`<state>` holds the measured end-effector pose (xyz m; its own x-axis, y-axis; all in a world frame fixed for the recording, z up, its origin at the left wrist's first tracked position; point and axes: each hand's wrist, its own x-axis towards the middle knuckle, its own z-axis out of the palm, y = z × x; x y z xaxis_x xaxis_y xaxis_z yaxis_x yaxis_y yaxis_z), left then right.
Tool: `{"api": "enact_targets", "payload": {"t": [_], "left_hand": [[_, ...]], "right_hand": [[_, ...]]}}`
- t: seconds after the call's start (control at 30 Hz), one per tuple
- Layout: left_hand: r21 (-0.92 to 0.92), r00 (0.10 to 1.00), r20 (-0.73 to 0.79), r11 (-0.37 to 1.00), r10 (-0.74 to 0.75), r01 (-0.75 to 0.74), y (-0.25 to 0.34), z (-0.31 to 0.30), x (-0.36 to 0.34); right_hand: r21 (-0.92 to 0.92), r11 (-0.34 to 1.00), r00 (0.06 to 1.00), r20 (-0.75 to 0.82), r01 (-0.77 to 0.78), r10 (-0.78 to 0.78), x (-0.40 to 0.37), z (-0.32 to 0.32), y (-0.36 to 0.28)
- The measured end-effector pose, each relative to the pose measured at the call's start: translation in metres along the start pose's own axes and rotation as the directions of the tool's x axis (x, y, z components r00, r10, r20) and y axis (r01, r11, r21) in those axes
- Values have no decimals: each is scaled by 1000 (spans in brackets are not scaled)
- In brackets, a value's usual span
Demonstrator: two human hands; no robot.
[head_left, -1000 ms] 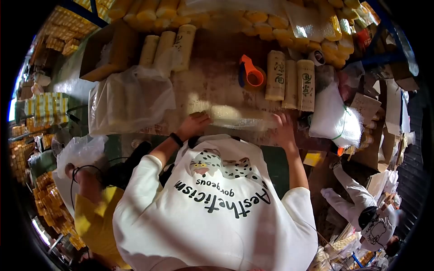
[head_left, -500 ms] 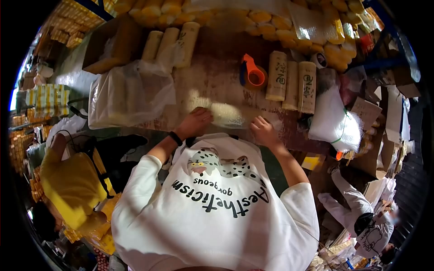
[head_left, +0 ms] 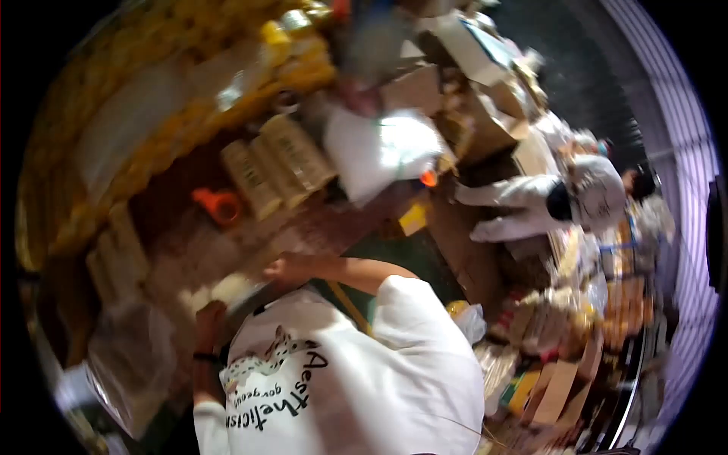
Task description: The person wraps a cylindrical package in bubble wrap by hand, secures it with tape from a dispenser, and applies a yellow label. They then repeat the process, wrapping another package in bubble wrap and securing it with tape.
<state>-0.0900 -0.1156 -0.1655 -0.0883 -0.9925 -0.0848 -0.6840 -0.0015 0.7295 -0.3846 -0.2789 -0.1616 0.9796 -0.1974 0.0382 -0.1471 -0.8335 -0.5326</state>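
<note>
- Left hand (head_left: 211, 315) and right hand (head_left: 283, 269) have curled fingers – if they pinch anything, I cannot tell, for the blur.
- Pale bundle (head_left: 232, 288) lies between them, on the table (head_left: 178, 250).
- Beyond it is the orange tape dispenser (head_left: 221, 206).
- More to the right, printed rolls (head_left: 292, 154) lie side by side, near a white plastic pack (head_left: 371, 152).

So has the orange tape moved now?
No, the orange tape still sits just left of the tan packs. Only the camera turned.
</note>
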Motion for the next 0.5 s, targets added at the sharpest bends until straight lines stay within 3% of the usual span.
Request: {"api": "enact_targets", "payload": {"t": [0.03, 0.1, 0.17, 0.23, 0.33, 0.37, 0.43, 0.5], "left_hand": [[-66, 999, 7, 997, -41, 41, 7, -5, 2], [-203, 999, -24, 978, -42, 36, 5, 3, 7], [-290, 997, -43, 956, -68, 53, -4, 4, 15], [-303, 993, -44, 949, -106, 88, 1, 4, 20], [-132, 985, -171, 991, 11, -34, 4, 3, 30], [-66, 982, -183, 996, 51, -64, -14, 12, 32], [73, 972, -199, 991, 128, -115, -66, 33, 32], [235, 982, -173, 966, -70, 111, -31, 17, 31]], "right_hand": [[-93, 995, 999, 28, 47, -45, 1, 14, 11], [-195, 976, 991, -76, 98, -114, 3, 20, 21], [-173, 978, 967, -204, 120, -154, 8, 4, 15], [-37, 996, 954, -286, 79, -86, 13, 8, 21], [79, 993, 960, -261, -83, 101, 22, 15, 29], [100, 983, 958, -227, -156, 175, 23, 19, 30], [148, 979, 925, -331, -143, 185, 28, -1, 17], [146, 982, 901, -399, -122, 171, 36, 1, 17]]}}
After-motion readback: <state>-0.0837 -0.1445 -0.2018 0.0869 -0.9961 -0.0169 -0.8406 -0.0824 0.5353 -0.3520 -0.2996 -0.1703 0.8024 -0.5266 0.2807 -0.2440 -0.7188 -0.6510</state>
